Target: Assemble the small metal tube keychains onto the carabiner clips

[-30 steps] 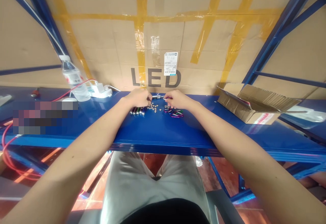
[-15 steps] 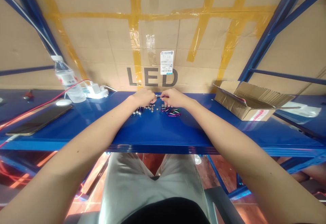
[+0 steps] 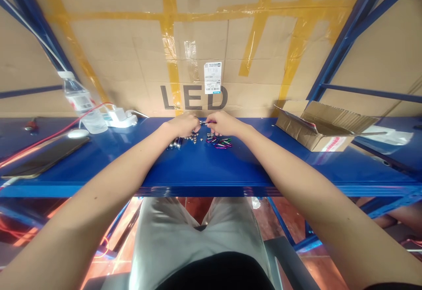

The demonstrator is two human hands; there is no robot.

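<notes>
Right hand (image 3: pixel 221 124) around metallic piece (image 3: pixel 203 123)

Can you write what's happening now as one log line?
left hand: pinching small shiny piece; right hand: pinching its other end; near hands: colorful clips, little metal bits; under: blue table; person's right: open cardboard box

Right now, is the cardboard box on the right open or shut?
The cardboard box is open: its flaps stand apart, with a gap between them.

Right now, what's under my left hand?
Shiny tube ends and small silver pieces show at the near edge of your left hand; what lies directly beneath it is covered.
</notes>
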